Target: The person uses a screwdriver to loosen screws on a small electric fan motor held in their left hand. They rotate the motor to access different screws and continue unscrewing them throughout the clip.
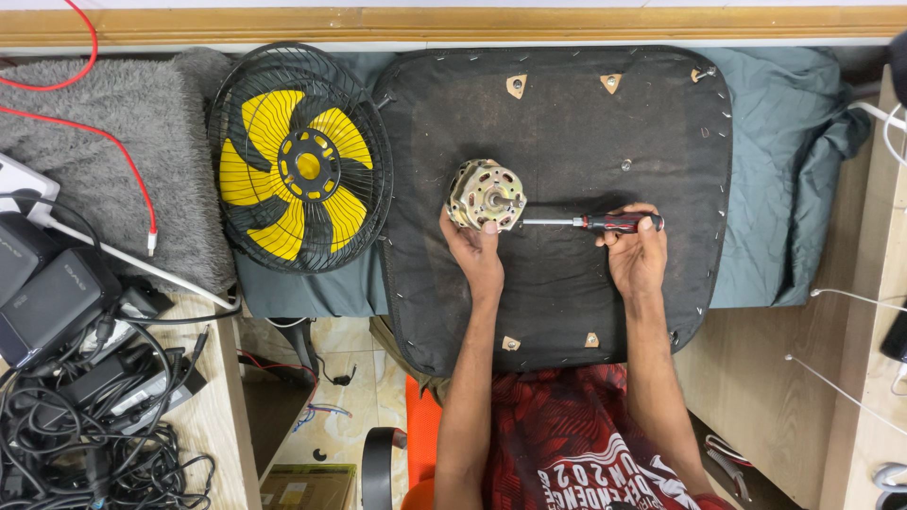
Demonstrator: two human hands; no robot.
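Your left hand (475,253) steadies a small electric motor (485,195), a round, slotted metal housing of dull brass tone with a bright shaft at its centre; the fingers (489,228) are curled against its near edge, the thumb tip pressed on the rim. Your right hand (635,253) is clamped around the red-and-black ribbed grip of a screwdriver (595,223), fingers folded over the handle; the thin steel shank runs level from those fingers across to the motor's right side, tip touching the housing or just at it, you cannot tell which. Both motor and tool lie on a square black pad (557,283) with rounded corners, coarse fabric underside, stapled along its edges, small tan triangular tabs near the corners. Beyond your left fingers, well off to their left, a fan (300,162) lies flat: yellow plastic blades inside a round black wire cage. Further left still, a grey shaggy cloth (113,161), crossed by a red cable (123,151). Under the pad, smooth teal-grey fabric (784,161), creased on the side past your right fingers.
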